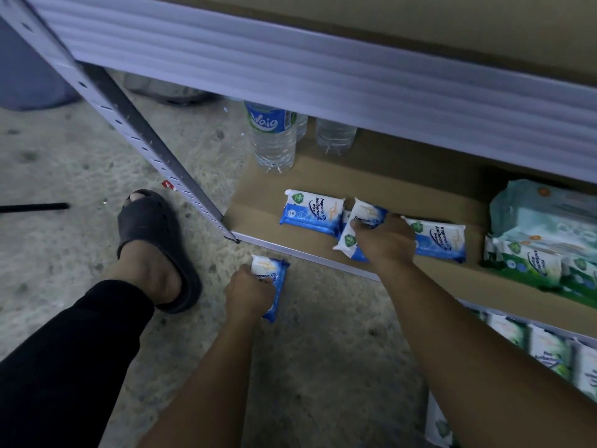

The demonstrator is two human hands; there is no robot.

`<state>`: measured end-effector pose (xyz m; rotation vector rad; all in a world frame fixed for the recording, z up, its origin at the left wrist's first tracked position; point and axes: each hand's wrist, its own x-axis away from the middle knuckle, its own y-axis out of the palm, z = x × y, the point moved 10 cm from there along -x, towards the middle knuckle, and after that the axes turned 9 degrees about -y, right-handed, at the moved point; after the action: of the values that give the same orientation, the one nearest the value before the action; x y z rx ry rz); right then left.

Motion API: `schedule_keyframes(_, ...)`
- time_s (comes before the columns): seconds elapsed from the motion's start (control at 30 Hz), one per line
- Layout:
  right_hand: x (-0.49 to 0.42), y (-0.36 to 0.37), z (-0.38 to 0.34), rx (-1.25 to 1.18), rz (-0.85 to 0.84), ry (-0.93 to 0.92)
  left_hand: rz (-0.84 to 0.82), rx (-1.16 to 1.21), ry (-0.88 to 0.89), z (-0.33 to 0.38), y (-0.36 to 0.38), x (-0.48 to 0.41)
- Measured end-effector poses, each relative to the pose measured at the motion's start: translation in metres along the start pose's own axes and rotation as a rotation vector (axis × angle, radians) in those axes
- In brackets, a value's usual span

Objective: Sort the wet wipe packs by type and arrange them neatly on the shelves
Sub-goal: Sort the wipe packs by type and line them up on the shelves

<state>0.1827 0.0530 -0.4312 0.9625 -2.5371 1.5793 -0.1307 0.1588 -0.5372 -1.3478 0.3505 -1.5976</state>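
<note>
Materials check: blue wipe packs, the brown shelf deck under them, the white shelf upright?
Blue wipe packs: soft plastic film, glossy; crimped end seals and sheen.
Shelf deck: matte brown cardboard or fibreboard, can't tell which; a fold-like line runs near its front.
Shelf upright: painted metal, probably steel; punched slots along its length.

Four blue wet wipe packs [311, 213] show plainly: three on the shelf [403, 189], one of them gripped by the right hand [386, 244], and one held in the left hand [248, 291] just off the shelf's front edge. Three clear water bottles [273, 137] stand at the shelf's back left. At the shelf's right end lie one large teal pack [542, 215] and green packs [529, 263] too overlapped to count.
</note>
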Motion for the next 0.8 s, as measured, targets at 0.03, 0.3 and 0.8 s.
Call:
schedule_keyframes(0.03,-0.003,0.002,-0.001,0.046,-0.034,-0.005,0.001,0.0,0.001,0.0,0.0,-0.001)
schedule_keyframes(0.3,-0.029,0.01,-0.033,0.473,-0.214,-0.249,0.0,0.023,0.003,0.0,0.002,-0.002)
schedule_keyframes(0.8,-0.04,0.025,-0.047,0.511,-0.553,-0.439,-0.023,-0.012,-0.019,-0.005,0.005,-0.002)
